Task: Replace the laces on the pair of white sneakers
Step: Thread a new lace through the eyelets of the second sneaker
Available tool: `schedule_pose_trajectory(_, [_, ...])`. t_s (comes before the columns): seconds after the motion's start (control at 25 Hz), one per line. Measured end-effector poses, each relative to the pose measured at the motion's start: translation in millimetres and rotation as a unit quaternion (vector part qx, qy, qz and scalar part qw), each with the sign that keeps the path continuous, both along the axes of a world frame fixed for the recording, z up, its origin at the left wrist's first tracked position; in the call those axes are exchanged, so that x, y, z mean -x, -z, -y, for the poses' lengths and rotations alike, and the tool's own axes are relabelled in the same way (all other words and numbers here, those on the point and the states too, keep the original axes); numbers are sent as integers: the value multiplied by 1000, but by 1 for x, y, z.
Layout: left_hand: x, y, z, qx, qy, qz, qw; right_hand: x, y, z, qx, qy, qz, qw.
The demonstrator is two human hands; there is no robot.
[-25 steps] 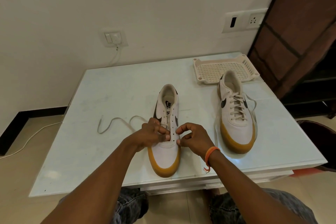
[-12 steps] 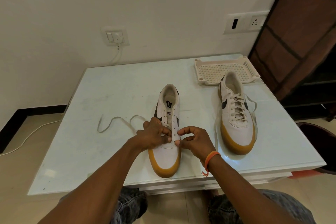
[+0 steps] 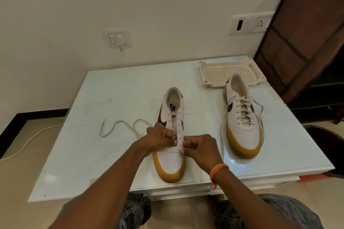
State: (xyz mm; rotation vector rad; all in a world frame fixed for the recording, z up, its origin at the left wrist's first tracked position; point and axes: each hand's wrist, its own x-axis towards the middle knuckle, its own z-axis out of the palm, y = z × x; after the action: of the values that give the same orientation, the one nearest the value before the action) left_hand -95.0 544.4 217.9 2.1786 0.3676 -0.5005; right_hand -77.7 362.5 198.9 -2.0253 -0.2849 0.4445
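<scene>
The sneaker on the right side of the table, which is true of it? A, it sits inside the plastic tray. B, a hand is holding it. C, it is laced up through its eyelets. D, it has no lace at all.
C: the right-hand sneaker shows a lace criss-crossed up its front, it stands on the table in front of the tray, and both hands are at the other sneaker.

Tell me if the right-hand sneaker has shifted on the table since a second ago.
No. The laced sneaker keeps its heel just in front of the tray, as before.
</scene>
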Motion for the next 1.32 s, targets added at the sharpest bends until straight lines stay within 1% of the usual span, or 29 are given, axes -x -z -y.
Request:
schedule_pose_trajectory(0.12, [-2,8,-4,1,1,-22,1000,18,4,-12,49,41,70,995])
schedule_pose_trajectory(0.2, [-3,10,-5,13,-3,-34,999,25,7,-19,66,59,104,991])
schedule_pose_trajectory(0.36, [-7,11,-5,11,-18,-50,999,29,7,-24,67,95,128,985])
schedule_pose_trajectory(0.44, [-7,9,-5,-2,-21,-43,999,28,7,-23,76,84,136,984])
schedule_pose_trajectory(0.52, [-8,7,-6,-21,-9,-23,999,24,8,-21,60,76,116,989])
schedule_pose_trajectory(0.6, [-12,5,-9,-56,-24,16,998,18,10,-15,15,100,64,993])
schedule_pose_trajectory(0.68, [-13,-4,-10,-64,-110,81,989,12,7,-3,-62,137,-20,988])
schedule_pose_trajectory(0.76, [-5,-15,-7,-59,-181,119,974,9,-4,11,-126,152,-82,977])
schedule_pose_trajectory(0.8, [2,-21,-4,-84,-196,117,970,9,-10,18,-148,156,-92,972])
schedule_pose_trajectory(0.84, [9,-23,0,-120,-194,94,969,10,-20,25,-174,159,-99,967])
schedule_pose_trajectory(0.88, [17,-24,5,-159,-177,59,970,10,-29,31,-203,163,-101,960])
schedule_pose_trajectory(0.92, [27,-24,12,-182,-157,14,970,12,-39,36,-239,170,-105,950])
schedule_pose_trajectory(0.96, [36,-23,20,-199,-144,-13,969,13,-46,41,-275,183,-107,938])
schedule_pose_trajectory(1.04, [54,-19,37,-214,-136,-31,967,12,-55,50,-348,226,-112,903])
schedule_pose_trajectory(1.12, [70,-11,53,-238,-145,-10,960,8,-53,57,-387,274,-117,873])
schedule_pose_trajectory(1.16, [76,-9,60,-268,-158,12,950,5,-47,57,-378,298,-128,867])
schedule_pose_trajectory(1.2, [81,-7,66,-305,-177,33,935,3,-37,56,-347,319,-141,871])
schedule_pose_trajectory(1.28, [88,-8,75,-372,-202,86,902,3,-15,49,-249,324,-157,899])
schedule_pose_trajectory(1.32, [90,-6,77,-383,-200,115,895,6,-6,43,-188,303,-132,925])
